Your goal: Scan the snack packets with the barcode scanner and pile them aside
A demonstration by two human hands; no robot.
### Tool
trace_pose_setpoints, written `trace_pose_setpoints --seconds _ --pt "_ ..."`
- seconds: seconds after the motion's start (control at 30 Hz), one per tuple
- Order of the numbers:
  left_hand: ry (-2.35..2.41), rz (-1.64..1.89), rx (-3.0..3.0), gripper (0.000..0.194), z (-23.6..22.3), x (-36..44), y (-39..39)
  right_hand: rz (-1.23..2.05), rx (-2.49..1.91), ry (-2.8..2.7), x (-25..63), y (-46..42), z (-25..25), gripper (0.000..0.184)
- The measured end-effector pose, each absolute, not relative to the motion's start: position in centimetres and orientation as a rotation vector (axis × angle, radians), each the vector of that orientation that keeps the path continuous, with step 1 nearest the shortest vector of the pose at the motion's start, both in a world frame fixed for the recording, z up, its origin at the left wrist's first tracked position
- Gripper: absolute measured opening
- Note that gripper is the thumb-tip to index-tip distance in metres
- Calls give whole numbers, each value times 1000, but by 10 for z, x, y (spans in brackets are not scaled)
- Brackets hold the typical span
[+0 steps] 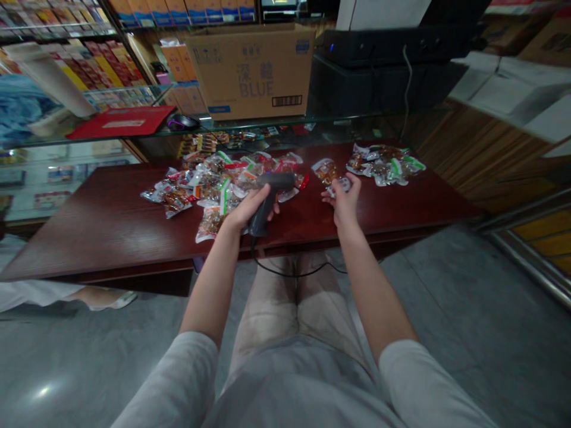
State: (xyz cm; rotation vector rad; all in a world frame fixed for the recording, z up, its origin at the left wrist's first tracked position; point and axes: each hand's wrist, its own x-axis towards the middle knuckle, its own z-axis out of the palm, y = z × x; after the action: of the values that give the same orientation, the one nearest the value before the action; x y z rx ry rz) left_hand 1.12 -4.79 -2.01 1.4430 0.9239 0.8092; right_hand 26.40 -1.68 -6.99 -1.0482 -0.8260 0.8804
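My left hand [252, 207] is wrapped round the grip of a black barcode scanner [272, 187], whose head points right over the table. A cable runs down from its handle. In my right hand [347, 199] a small clear snack packet [329, 173] with brown contents is pinched at its lower end. Beneath and left of the scanner spreads a loose pile of similar snack packets [212, 178], with green, red and orange edges. To the right of my right hand lies a smaller group of packets [386, 163]. Print on the packets is too blurred to read.
The dark red table [111, 220] stands before a glass counter. On the counter are a cardboard box [254, 71], a mouse [182, 122], a red folder [122, 120] and black equipment [383, 77]. The scanner's cable [289, 276] hangs across my lap. Another person's foot [118, 299] shows at lower left.
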Motion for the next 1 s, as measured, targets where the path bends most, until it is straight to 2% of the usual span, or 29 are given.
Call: trace_pose_setpoints --seconds 0.23,0.33,0.47,0.6,0.8,1.0 --pt "884 843 1436 70 -21 12 -48 712 -1238 -952 312 0 -70 48" --pt "881 839 1426 70 -20 13 -49 453 -1526 -1126 346 2 -59 49" --pt "867 864 1402 68 -18 14 -50 18 -1892 -1304 381 1 -50 41" --pt "869 868 1392 68 -17 15 -50 -160 -2013 -1315 389 -3 -52 35" --pt "846 957 1285 66 -18 13 -49 -137 -1946 -1389 353 -8 -50 38" --pt "882 1137 1061 69 -8 12 -52 201 -1586 -1740 274 7 -41 22"
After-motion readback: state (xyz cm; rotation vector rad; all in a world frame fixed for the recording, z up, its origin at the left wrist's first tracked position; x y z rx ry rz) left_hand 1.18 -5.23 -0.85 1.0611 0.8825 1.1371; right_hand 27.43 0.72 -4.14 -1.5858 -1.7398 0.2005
